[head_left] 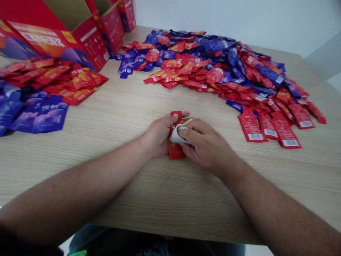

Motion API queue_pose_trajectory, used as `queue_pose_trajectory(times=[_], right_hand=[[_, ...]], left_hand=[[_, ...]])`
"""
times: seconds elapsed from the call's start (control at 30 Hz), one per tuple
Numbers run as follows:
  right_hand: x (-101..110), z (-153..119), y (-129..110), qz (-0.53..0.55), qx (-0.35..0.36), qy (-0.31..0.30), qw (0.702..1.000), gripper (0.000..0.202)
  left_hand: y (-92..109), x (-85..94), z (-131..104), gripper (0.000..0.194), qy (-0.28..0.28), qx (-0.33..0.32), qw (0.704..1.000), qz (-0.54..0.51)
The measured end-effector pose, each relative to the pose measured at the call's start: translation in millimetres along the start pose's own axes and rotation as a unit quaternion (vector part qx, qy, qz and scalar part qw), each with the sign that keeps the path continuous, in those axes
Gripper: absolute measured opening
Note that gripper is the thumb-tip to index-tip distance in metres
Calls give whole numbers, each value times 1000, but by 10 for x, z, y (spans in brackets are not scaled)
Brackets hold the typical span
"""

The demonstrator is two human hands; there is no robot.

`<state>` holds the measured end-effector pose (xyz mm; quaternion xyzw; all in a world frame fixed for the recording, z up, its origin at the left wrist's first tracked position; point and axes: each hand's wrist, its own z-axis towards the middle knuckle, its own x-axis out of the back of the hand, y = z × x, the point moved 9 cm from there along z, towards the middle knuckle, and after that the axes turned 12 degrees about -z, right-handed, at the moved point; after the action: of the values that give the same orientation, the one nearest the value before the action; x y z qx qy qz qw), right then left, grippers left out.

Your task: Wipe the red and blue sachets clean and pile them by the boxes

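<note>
Two bare forearms enter from the near edge of the wooden table [165, 199] and meet at its middle. The left hand [157, 137] is curled around a red packet [176, 151], thumb lying along the packet's top, which sticks up just above the knuckles. The right hand [205, 144] is closed against the same packet from the other side, its fingers pinching a small white piece [178, 134] pressed onto the packet's face; what the white piece is cannot be told. The two hands touch each other, and the packet's lower end rests on the tabletop between them.

Beyond the hands and to their right spreads a large loose heap of red and blue packets [213, 67], its nearest members, three red packets [269, 128] with white labels, lying flat just right of the right hand. Well to the left of the left hand lie a stack of red packets [53, 80] and, nearer the table edge, a stack of blue packets [37, 113]. Behind those stacks, far left of the hands, stand open red cardboard boxes [87, 39], flaps raised.
</note>
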<state>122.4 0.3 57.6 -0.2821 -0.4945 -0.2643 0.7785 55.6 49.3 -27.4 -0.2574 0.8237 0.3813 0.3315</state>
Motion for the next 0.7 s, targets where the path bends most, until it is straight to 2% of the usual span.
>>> queue_pose_trajectory(times=[0.1, 0.23, 0.3, 0.43, 0.57, 0.7], right_hand=[[0, -4, -65, -13, 2, -5, 1000, 20], [-134, -73, -383, -17, 121, -102, 987, 19], [-155, -87, -393, -18, 131, -123, 984, 19], [-82, -30, -196, -20, 59, -81, 995, 20], [-116, -37, -205, -10, 73, -82, 994, 21], [-22, -5, -100, -21, 33, -8, 999, 18]], left_hand=[[10, -7, -11, 25, 2, -4, 1000, 2], [16, -10, -13, 26, -8, -2, 1000, -5], [23, -8, -4, 28, -12, -5, 1000, -10], [20, 8, 13, 30, -5, -10, 1000, -16], [13, 5, 10, 29, -4, -9, 1000, -8], [5, 1, -11, 31, -1, 4, 1000, -14]])
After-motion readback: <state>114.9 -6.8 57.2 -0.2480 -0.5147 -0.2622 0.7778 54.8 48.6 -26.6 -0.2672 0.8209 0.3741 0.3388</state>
